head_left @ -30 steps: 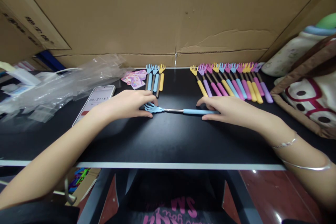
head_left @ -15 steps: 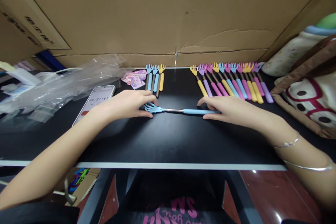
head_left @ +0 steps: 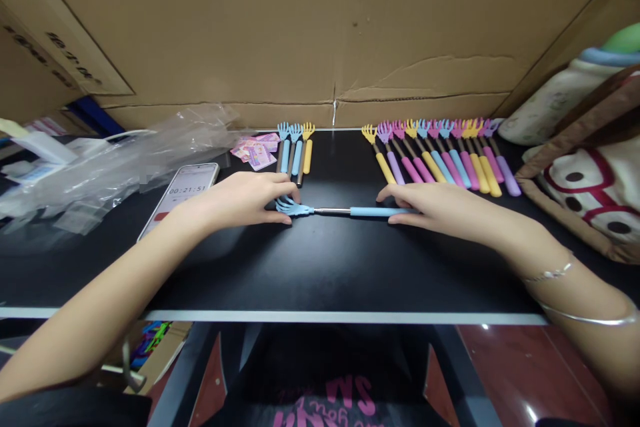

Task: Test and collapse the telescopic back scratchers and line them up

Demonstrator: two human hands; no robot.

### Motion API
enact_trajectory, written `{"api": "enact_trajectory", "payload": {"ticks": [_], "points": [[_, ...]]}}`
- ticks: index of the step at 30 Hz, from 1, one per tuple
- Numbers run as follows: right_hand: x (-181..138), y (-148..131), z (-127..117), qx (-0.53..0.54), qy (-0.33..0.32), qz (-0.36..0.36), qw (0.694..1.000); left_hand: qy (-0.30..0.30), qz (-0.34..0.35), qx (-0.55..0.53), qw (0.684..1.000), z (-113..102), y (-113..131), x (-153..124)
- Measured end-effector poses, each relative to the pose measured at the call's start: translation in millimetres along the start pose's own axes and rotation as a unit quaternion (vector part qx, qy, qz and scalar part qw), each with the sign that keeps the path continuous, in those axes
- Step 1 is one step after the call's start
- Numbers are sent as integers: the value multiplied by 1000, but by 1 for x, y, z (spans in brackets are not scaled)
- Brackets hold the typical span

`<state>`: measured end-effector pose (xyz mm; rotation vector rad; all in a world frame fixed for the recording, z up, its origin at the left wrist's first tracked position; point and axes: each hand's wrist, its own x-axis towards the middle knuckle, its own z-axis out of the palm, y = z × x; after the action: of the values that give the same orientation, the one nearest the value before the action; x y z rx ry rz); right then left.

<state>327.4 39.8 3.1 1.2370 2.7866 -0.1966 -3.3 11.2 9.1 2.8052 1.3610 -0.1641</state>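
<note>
A blue back scratcher (head_left: 333, 211) lies crosswise on the black table, its claw to the left and its padded handle to the right. My left hand (head_left: 245, 200) has thumb and fingers closed around the claw end, hiding part of the prongs. Around the far end of the handle, my right hand (head_left: 435, 210) is closed, with the tip of the handle out of sight under the palm. Beyond my left hand, two blue scratchers and a yellow scratcher (head_left: 308, 153) lie side by side. A row of several yellow, purple, pink and blue scratchers (head_left: 435, 170) sits beyond my right hand.
Left of my left hand lies a phone (head_left: 183, 190) showing a timer. Clear plastic bags (head_left: 165, 147) and small printed cards (head_left: 260, 153) are behind it. A cardboard wall (head_left: 320, 33) closes off the back. At right stand a fabric bag (head_left: 595, 200) and a bottle (head_left: 545, 100).
The blue scratcher and my right hand have shifted very slightly to the right. My left hand keeps its place on the claw end.
</note>
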Motion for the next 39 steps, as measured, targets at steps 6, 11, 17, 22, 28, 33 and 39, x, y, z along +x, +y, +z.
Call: {"api": "enact_trajectory", "payload": {"ticks": [6, 11, 17, 22, 28, 33, 39], "points": [[0, 1, 1, -13, 9, -10, 1000, -3, -4, -2, 1000, -1, 1, -1], [0, 0, 1, -16, 8, -9, 1000, -2, -5, -4, 1000, -2, 1, -1], [1, -2, 1, -19, 5, -8, 1000, -7, -10, -2, 1000, -3, 3, 0], [1, -2, 0, -20, 13, -14, 1000, -7, -10, 8, 1000, -3, 3, 0], [1, -1, 2, -16, 25, -33, 999, -3, -6, 19, 1000, -3, 4, -1], [0, -5, 0, -16, 15, -38, 999, -2, -10, 29, 1000, -5, 6, 0], [-1, -9, -1, -26, 21, -43, 999, 24, -3, 34, 999, -3, 5, 0]]}}
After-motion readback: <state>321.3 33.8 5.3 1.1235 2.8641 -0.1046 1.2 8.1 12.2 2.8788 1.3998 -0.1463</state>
